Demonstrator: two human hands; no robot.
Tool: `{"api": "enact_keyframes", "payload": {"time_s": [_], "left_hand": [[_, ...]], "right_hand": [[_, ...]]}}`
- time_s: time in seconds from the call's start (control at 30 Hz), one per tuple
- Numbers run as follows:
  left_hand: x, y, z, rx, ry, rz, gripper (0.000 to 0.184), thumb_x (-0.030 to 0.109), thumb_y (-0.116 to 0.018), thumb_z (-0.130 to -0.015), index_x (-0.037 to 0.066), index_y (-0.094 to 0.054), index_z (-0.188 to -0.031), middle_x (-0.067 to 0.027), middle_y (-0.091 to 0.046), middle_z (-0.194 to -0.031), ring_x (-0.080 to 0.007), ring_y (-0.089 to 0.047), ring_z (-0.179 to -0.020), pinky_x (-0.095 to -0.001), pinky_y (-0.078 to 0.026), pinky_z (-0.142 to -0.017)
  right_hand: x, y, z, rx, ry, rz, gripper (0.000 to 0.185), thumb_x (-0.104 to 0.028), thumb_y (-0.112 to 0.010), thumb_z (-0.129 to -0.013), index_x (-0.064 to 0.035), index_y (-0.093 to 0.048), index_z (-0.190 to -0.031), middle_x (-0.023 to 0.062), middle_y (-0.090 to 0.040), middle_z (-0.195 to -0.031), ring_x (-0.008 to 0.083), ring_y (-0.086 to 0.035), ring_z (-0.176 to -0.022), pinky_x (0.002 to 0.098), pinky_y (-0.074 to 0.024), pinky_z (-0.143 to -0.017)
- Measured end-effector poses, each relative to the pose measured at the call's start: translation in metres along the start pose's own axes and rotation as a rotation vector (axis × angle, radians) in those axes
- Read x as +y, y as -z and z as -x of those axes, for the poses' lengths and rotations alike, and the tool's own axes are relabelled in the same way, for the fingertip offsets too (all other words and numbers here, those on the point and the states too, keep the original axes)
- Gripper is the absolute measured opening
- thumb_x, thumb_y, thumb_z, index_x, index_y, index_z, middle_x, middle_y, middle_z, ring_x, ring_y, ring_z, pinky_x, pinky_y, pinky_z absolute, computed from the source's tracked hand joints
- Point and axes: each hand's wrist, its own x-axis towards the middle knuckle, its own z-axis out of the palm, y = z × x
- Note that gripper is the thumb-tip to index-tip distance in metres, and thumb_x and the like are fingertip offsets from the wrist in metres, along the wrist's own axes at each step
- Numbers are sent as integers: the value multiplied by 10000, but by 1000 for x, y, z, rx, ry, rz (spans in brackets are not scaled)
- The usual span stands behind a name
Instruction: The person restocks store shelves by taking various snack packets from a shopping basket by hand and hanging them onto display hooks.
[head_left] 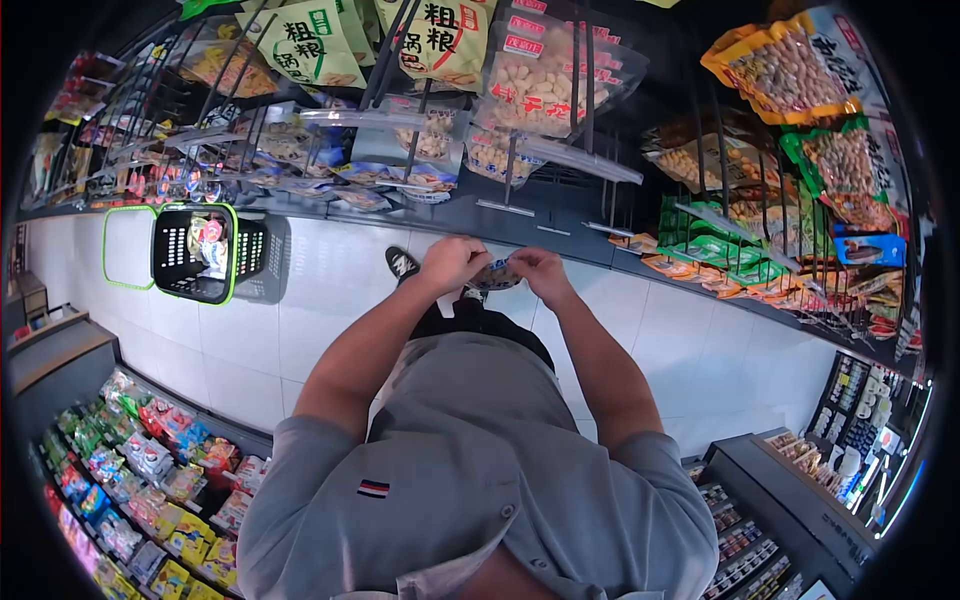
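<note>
Between my two hands, in front of my waist, is a small clear snack bag [495, 274] with some blue print on it; its contents are too small to make out. My left hand [455, 264] pinches the bag's left side with the fingers closed. On the opposite side, my right hand [540, 275] grips the right edge between thumb and fingers. Just beyond both hands runs the dark shelf edge, with clear bags of nuts [530, 85] hanging on hooks above it.
A black basket [233, 255] with a green rim stands on the pale floor [330, 270] to the left, packets inside. Green-and-white snack bags [305, 45] and nut bags [790, 70] hang ahead. Behind me are a rack of colourful packets [150, 460] and another shelf [745, 520].
</note>
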Motion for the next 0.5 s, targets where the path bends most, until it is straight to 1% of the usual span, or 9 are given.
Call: {"api": "enact_keyframes", "payload": {"time_s": [0.07,0.1,0.13,0.17,0.27,0.3,0.37,0.43,0.5], "left_hand": [[-8,-10,-11,-58,63,31,187,251,-645,-815,71,-683,-848,-118,-664,-823,-299,-636,-749,-388,-495,-674],[-18,-18,-15,-81,62,55,182,251,-645,-810,78,-679,-858,-115,-659,-830,-293,-638,-786,-392,-495,-693],[-30,-25,-21,-71,27,82,173,244,-657,-798,82,-679,-856,-114,-660,-840,-296,-636,-820,-391,-496,-722],[-41,-32,-27,-64,-7,111,166,237,-669,-787,85,-678,-853,-112,-660,-851,-298,-634,-854,-390,-496,-750],[-64,-47,-41,120,15,66,201,235,-708,-753,90,-686,-890,-127,-668,-947,-311,-623,-940,-390,-489,-839],[-82,-58,-49,151,86,177,225,238,-709,-757,78,-687,-914,-135,-668,-975,-317,-629,-927,-382,-489,-837],[-76,-35,-62,57,241,295,192,205,-723,-766,72,-688,-900,-108,-681,-952,-220,-648,-874,-309,-493,-797],[-91,-39,-78,81,227,444,175,175,-725,-770,61,-686,-897,-94,-682,-935,-190,-639,-862,-289,-484,-794],[-103,-46,-86,107,210,585,160,144,-727,-774,50,-684,-895,-79,-684,-917,-160,-630,-850,-269,-475,-790]], "right_hand": [[9,8,-12,11,-21,47,180,-149,-701,-817,-12,-683,-932,38,-677,-809,110,-600,-720,264,-473,-676],[11,11,-17,44,-22,185,194,-165,-709,-812,-12,-692,-930,44,-682,-806,116,-607,-724,274,-479,-679],[14,17,-25,80,-16,328,208,-180,-717,-807,-13,-701,-929,51,-687,-803,121,-613,-729,283,-485,-681],[26,20,-34,92,-28,314,241,-210,-726,-799,-12,-708,-936,69,-691,-805,128,-624,-741,292,-490,-687],[21,24,-57,120,-114,345,255,-228,-715,-808,-15,-705,-950,73,-690,-820,134,-625,-756,295,-490,-696],[17,27,-64,124,-125,372,254,-232,-703,-818,-22,-704,-962,71,-691,-830,134,-624,-771,294,-486,-710],[26,37,-75,116,-159,409,254,-236,-691,-828,-29,-704,-974,69,-691,-841,135,-623,-786,293,-483,-724],[34,48,-97,64,155,564,250,-227,-672,-845,-43,-696,-1012,61,-691,-877,135,-619,-816,286,-470,-747],[5,49,-92,23,125,521,238,-210,-663,-857,-57,-690,-1037,41,-686,-886,117,-600,-810,268,-453,-740]]}}
